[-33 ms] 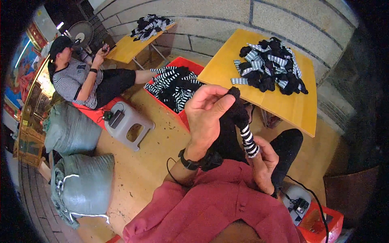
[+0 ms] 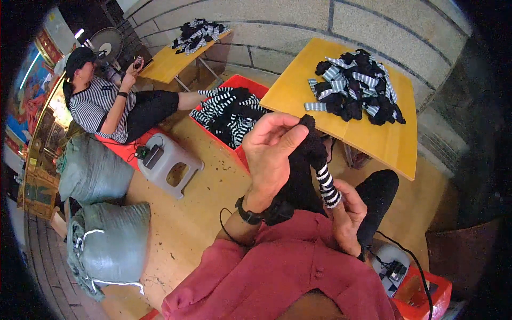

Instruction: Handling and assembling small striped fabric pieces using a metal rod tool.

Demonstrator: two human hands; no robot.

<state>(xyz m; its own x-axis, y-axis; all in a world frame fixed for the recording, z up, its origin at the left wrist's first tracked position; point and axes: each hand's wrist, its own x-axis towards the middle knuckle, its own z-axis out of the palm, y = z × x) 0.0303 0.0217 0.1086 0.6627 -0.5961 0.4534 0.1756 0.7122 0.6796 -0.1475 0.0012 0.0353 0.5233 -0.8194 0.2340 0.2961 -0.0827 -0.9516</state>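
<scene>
My left hand (image 2: 269,154) is raised in front of me, thumb and fingers pinched on the top of a black sock (image 2: 313,150). The sock hangs down to a black-and-white striped end, which my right hand (image 2: 349,218) grips from below. A black strap is on my left wrist. Just beyond my hands stands a yellow table (image 2: 373,141) bearing a pile of black and striped socks (image 2: 354,85). To its left a red crate (image 2: 242,80) on the floor holds more striped socks (image 2: 226,109).
Another person (image 2: 98,106) sits at the left holding a small device by a second yellow table (image 2: 165,64) with socks. A grey stool (image 2: 173,162), two grey sacks (image 2: 109,245) and a fan (image 2: 106,40) are at the left. A red box (image 2: 426,296) lies at my right.
</scene>
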